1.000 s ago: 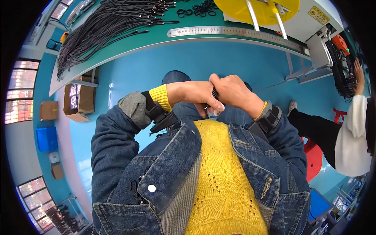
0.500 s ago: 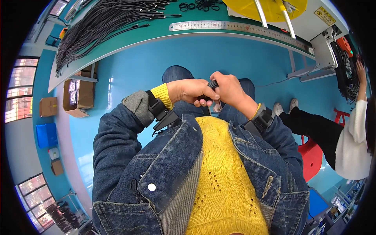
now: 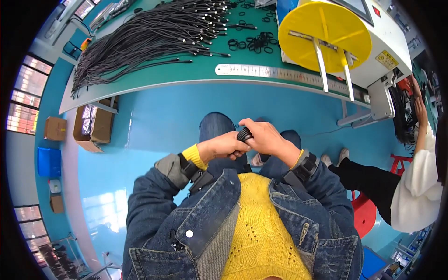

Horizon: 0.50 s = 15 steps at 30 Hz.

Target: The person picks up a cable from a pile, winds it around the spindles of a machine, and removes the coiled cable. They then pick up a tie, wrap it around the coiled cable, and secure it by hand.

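Both of my hands meet over my lap around a small black coiled cable [image 3: 244,135]. My left hand [image 3: 223,145] closes on it from the left, fingers curled. From the other side my right hand [image 3: 269,138] wraps over it, with the index finger along its top. Only a ribbed stack of black turns shows between the hands; the rest is covered by fingers. Beyond, on the green tabletop [image 3: 200,70], lie a large heap of black cables [image 3: 144,46] with metal plug ends and several loose black rings [image 3: 261,43].
A steel ruler [image 3: 275,73] lies along the table's near edge. At right stands a white machine [image 3: 389,39] with a yellow disc [image 3: 298,23] and two protruding rods. An open cardboard box [image 3: 103,123] sits below left. Another person's white sleeve [image 3: 413,205] and red stool [image 3: 365,215] are at right.
The view has tilted up, so more of the tabletop shows and my hands sit lower in it. My fingers have shifted around the cable, leaving more black turns visible.
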Tool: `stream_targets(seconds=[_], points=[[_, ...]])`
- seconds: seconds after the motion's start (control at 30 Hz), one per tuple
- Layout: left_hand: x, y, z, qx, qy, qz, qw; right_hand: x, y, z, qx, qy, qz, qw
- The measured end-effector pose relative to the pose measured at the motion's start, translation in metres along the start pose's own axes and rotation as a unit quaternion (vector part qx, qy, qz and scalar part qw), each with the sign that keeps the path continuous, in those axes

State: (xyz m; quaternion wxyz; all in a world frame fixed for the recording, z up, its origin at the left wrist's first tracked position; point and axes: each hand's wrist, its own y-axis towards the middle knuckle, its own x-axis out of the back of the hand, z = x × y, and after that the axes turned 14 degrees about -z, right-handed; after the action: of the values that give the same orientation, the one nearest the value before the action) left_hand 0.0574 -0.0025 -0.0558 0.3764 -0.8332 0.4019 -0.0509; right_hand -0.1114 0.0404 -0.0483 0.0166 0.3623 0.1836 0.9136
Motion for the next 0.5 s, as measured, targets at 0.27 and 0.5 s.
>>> stream_targets(seconds=[0.27,0.5], points=[[0.006,-0.013,-0.004,-0.097,-0.248,-0.105,0.958,0.022,0.118,-0.04,-0.047,-0.076,-0.214,0.973],[0.018,-0.017,-0.008,-0.121,-0.305,-0.09,0.94,0.015,0.167,-0.089,-0.03,-0.237,-0.314,0.919]])
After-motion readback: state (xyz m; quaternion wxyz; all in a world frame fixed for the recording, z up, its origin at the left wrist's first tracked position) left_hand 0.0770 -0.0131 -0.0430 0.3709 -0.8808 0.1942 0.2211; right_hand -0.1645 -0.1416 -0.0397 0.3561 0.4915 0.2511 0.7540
